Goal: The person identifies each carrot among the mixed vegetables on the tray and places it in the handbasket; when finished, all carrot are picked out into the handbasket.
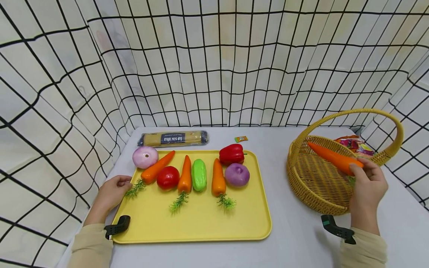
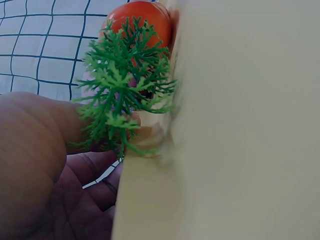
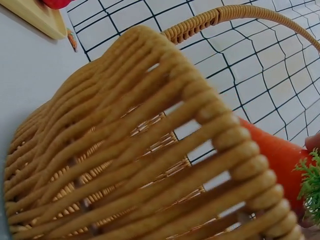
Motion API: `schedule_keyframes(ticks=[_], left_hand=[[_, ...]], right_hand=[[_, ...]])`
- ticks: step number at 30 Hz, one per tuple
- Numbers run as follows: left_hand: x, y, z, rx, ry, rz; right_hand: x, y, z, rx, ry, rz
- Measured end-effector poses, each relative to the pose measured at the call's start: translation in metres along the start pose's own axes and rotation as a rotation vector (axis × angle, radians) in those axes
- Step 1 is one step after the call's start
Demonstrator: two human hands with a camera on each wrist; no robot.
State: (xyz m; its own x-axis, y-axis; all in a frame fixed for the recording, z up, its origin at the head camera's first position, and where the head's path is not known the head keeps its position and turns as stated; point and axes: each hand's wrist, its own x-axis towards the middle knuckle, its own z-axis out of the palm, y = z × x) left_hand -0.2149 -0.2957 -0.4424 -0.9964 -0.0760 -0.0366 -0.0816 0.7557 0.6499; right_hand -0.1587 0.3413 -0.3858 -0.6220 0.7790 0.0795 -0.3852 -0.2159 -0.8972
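Note:
In the head view my right hand (image 1: 368, 184) grips an orange carrot (image 1: 330, 156) by its thick end, its tip pointing up and left over the wicker basket (image 1: 318, 186). The right wrist view shows this carrot (image 3: 277, 155) behind the woven wall, its green leaves (image 3: 311, 187) at the edge. My left hand (image 1: 114, 191) holds the left rim of the yellow tray (image 1: 194, 227), thumb on top and fingers beneath. Carrot leaves (image 2: 120, 85) partly hide that thumb. On the tray lie several carrots (image 1: 185, 175), a tomato (image 1: 168, 178), a cucumber (image 1: 199, 175), a red pepper (image 1: 232, 154) and a purple onion (image 1: 237, 175).
A paler onion (image 1: 145, 157) sits at the tray's back left corner. Behind the tray lie a pack of pasta (image 1: 174, 138) and a small wrapped sweet (image 1: 241, 139). The basket's tall handle (image 1: 352, 111) arches over it, with a colourful packet (image 1: 356, 145) behind.

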Motion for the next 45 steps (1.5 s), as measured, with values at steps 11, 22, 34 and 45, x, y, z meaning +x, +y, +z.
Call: schedule_keyframes(ticks=[11,22,34,45], left_hand=[[0.001,0.001,0.001,-0.004,-0.003,-0.019],[0.000,0.002,0.000,-0.014,-0.015,-0.032],[0.000,0.002,0.000,-0.009,-0.021,-0.029],[0.000,0.000,0.001,-0.006,-0.013,-0.025]], right_hand=[[-0.001,0.004,-0.002,-0.399,-0.141,0.220],[0.002,0.012,-0.004,-0.833,-0.381,0.196],[0.000,0.011,-0.006,-1.008,-0.594,0.121],[-0.002,0.011,-0.007,-1.074,-0.615,0.127]])
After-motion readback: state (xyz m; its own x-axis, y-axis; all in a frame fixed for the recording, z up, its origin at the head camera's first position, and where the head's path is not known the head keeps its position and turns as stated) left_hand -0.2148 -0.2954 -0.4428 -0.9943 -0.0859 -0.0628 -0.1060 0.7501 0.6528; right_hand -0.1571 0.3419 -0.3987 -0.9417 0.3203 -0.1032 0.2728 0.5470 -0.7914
